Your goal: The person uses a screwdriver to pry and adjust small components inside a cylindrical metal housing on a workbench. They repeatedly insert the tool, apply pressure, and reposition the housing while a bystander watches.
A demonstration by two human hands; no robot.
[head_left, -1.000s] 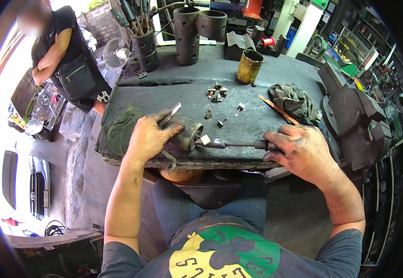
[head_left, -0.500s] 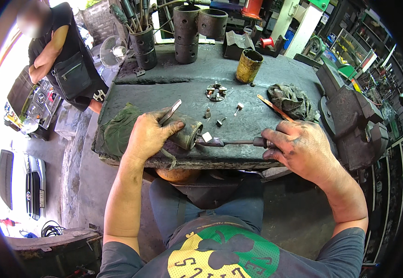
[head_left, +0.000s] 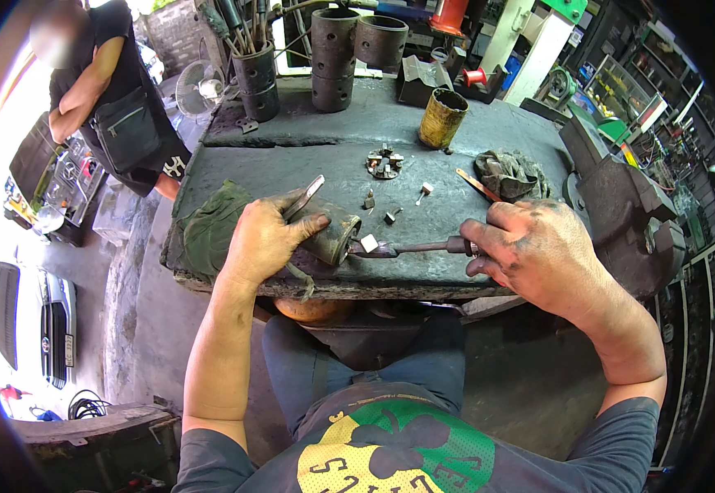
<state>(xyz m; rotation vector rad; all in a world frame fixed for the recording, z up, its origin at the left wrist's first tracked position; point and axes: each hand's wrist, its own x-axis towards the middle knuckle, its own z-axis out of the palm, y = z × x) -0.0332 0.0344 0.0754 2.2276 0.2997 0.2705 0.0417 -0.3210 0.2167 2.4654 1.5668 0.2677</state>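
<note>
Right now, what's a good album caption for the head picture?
Left hand holds a dark cylinder, right hand a dark rod, at a grey workbench.

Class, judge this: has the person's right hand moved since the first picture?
Yes: the right hand has shifted slightly up the picture, toward the unmoved yellow tin, covering more of the orange strip.

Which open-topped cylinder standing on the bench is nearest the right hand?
The grimy yellow can; the dark perforated cylinders stand farther back, to its left.
</note>
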